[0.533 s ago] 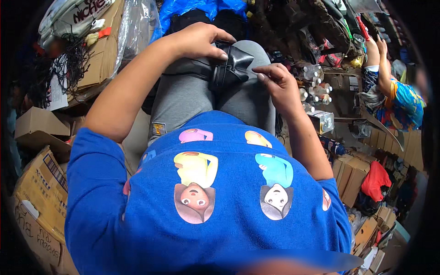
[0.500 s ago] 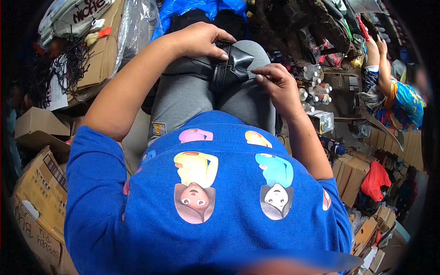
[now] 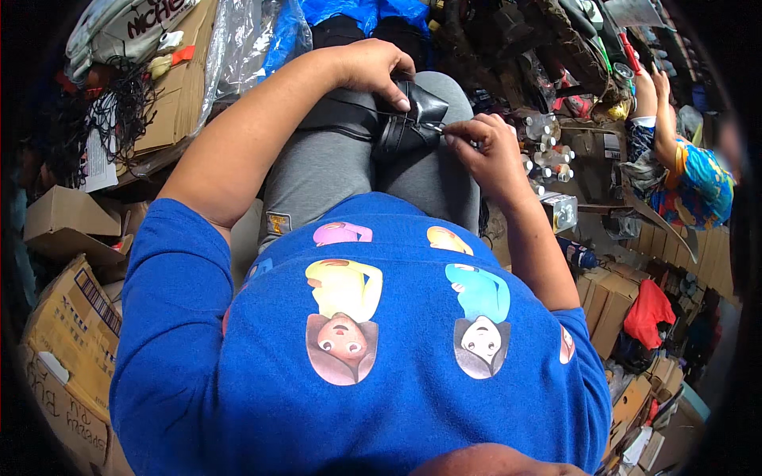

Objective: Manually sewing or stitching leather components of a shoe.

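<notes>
1. Black leather piece, shiny and folded, rests on the grey trousers over the thighs, at the upper centre of the frame.
2. Left hand: it comes over the piece from the upper left, wrist bent, thumb and curled fingers pinching the piece's upper edge. The left forearm slants up from the elbow at the left.
3. Right hand: just right of the piece, its fingers are curled and its thumb and forefinger are pressed together on a slim metallic thing that meets the piece's right side. What kind of thing it is, I cannot tell.
4. A black strap crosses the thigh left of the piece. A blue shirt fills the lower centre.
5. Cardboard sheets and black cords crowd the upper left; cardboard boxes stand at the lower left. Another person is at the right edge, above a red bag.
6. The forearms stand well apart, leaving a wide span between the elbows. Bottles stand near the right hand, with a narrow gap between.
</notes>
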`<state>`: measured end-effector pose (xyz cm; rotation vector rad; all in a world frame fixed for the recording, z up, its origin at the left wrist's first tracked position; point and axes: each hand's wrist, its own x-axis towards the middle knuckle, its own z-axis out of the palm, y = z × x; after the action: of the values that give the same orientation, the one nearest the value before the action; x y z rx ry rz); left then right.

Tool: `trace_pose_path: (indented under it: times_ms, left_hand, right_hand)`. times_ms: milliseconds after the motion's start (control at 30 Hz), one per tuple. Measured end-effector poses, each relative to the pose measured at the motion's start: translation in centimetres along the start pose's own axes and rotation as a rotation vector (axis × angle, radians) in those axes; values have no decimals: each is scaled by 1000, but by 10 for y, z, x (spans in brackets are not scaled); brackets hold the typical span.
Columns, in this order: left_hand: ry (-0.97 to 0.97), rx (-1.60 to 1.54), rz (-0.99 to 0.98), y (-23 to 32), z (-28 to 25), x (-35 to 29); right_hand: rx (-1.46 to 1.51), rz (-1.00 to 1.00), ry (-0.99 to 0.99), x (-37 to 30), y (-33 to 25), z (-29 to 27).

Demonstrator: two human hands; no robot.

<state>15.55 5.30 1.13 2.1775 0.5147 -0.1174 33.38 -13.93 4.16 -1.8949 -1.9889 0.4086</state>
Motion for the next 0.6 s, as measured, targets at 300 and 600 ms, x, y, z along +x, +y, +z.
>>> trace_pose_path:
  times_ms: [300,600]
  left_hand:
    - [66,-13,34,-8,6,0]
    - [69,-9,28,-7,5,-2]
  right_hand:
    - [199,61,-19,10,-3,2]
    - [125,82,-44,15,-8,-4]
